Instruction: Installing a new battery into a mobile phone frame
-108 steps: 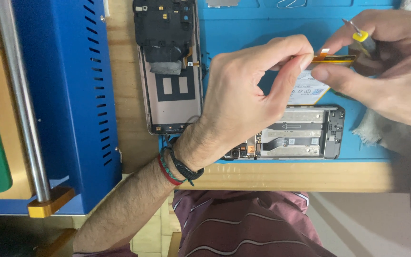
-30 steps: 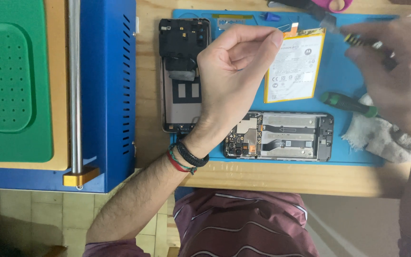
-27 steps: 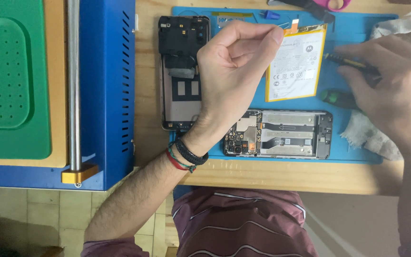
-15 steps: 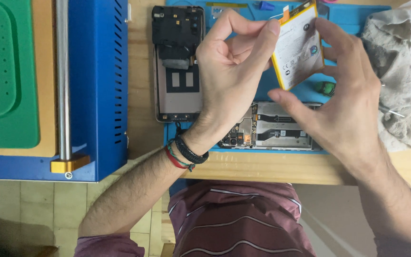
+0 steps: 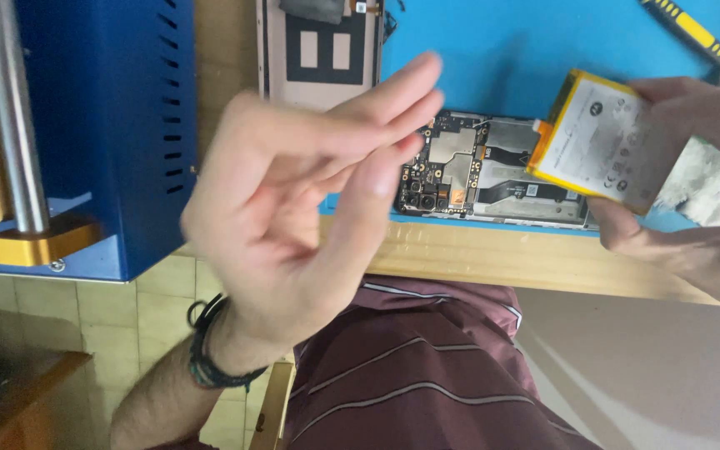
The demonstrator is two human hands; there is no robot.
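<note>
Right hand (image 5: 693,187): gripping the battery (image 5: 602,142) by its edges, thumb below and fingers on the far side, holding it tilted above the mat (image 5: 493,58).
Left hand (image 5: 310,225): hanging open and empty in front of the bench, palm up, fingers loosely spread and blurred; touching nothing.
Battery: sitting clear of the phone, white face up with a yellow-orange edge; its lower corner is overlapping the frame (image 5: 493,175) in this view, and contact between the two cannot be told.
Frame: lying flat on the mat near the bench (image 5: 493,258) edge, opened, with its board and flex cables showing.
Back cover (image 5: 318,50): lying apart from the frame at the top of the view, inner side up.
Done, as judged: the phone is standing opened, the cover is lying off, and the battery is sitting out of its bay and in hand.
Left, as judged: the battery is not resting anywhere yet; frame and cover are lying separate, with nothing being refitted.
Screwdriver (image 5: 693,33): lying on the mat at upper right, untouched.
Cut off: the cover's upper part and the screwdriver's tip are running out of the view.
Hidden: the right end of the frame is sitting behind the battery and right hand; a grey cloth (image 5: 710,183) is showing only in part behind them.
Hard to make out: small parts on the board; the left fingertips, owing to blur.
Blue machine (image 5: 102,125): standing at left with a metal rod, not in use.
</note>
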